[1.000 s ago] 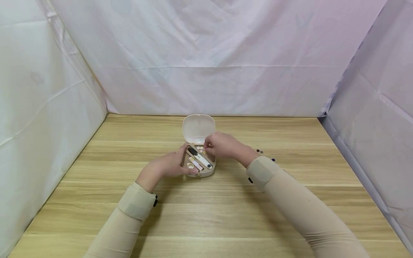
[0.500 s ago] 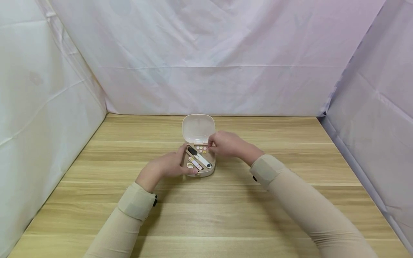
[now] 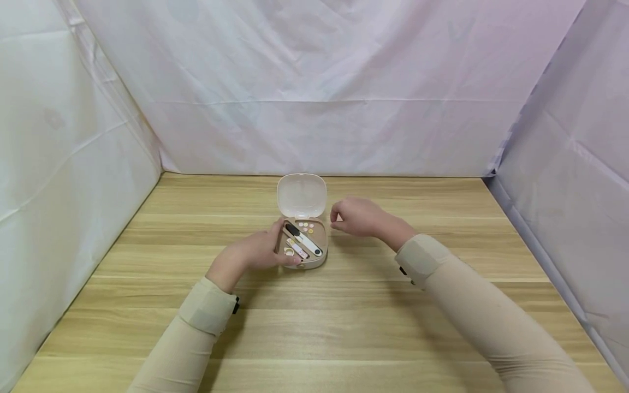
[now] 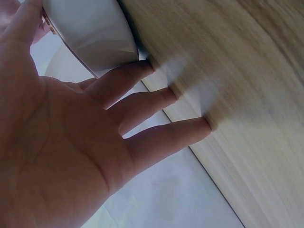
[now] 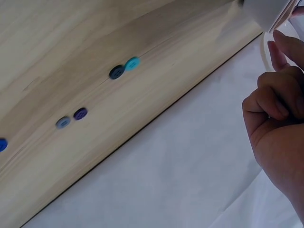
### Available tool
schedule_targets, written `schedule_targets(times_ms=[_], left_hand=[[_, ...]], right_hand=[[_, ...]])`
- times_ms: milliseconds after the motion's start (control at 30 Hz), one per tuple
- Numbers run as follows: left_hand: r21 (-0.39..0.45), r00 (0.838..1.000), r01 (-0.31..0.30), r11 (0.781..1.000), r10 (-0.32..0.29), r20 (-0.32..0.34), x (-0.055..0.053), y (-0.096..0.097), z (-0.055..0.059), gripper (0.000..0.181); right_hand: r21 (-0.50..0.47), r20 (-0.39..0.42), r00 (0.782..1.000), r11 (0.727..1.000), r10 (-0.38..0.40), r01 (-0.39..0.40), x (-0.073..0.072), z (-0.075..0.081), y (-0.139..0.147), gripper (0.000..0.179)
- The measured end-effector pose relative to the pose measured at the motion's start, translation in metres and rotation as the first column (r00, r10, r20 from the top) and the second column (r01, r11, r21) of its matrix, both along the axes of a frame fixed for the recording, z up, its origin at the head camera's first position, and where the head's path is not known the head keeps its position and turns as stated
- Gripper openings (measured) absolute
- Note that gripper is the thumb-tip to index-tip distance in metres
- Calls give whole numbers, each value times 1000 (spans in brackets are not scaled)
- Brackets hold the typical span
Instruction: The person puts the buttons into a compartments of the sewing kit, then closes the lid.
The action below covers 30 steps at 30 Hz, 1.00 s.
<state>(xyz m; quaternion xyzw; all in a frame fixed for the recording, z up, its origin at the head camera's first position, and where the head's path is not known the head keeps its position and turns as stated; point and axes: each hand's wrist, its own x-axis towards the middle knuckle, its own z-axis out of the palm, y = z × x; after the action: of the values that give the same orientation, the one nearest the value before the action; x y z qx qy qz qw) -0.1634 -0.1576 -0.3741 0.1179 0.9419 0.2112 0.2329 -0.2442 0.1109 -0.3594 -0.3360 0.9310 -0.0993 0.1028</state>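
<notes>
A small cream box (image 3: 316, 263) stands on the table, its lid (image 3: 302, 195) raised at the back. My left hand (image 3: 253, 252) grips its left side, thumb at the front and index finger toward the back; in the left wrist view the other fingers stretch down to the tabletop. In the tan insert lie a long white tool (image 3: 310, 245) with a black end, a smaller patterned strip (image 3: 295, 246) and several pale and yellow buttons (image 3: 310, 231). My right hand (image 3: 361, 217) is just right of the box, index finger and thumb slightly apart, nothing visible between them, other fingers curled.
In the right wrist view, loose buttons lie on the wooden table (image 5: 57, 47): a turquoise one (image 5: 132, 63) touching a black one (image 5: 116, 72), a purple one (image 5: 80, 113) beside a grey-blue one (image 5: 62, 122), and a blue one (image 5: 3, 144). White cloth (image 3: 314, 136) encloses the table.
My right hand has drawn back from over the button compartment to the right of the box, uncovering the buttons and the insert's right side. My left hand stays on the box.
</notes>
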Motion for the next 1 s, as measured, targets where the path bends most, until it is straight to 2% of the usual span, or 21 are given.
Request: schedule_targets(times_ms=[200, 433, 800, 1000], left_hand=[[-14, 1000, 3, 1000, -3, 3, 0, 0, 1, 124], [-11, 1000, 5, 1000, -5, 7, -1, 0, 1, 124], [-7, 1000, 10, 1000, -10, 2, -1, -1, -1, 125], [-5, 1000, 12, 1000, -12, -4, -2, -1, -2, 125]], right_hand=[[16, 6, 999, 999, -35, 35, -1, 0, 18, 17], [41, 56, 996, 997, -74, 72, -3, 1, 43, 21], [70, 1, 992, 990, -122, 122, -10, -9, 91, 19], [63, 24, 989, 987, -149, 147, -14, -13, 113, 19]])
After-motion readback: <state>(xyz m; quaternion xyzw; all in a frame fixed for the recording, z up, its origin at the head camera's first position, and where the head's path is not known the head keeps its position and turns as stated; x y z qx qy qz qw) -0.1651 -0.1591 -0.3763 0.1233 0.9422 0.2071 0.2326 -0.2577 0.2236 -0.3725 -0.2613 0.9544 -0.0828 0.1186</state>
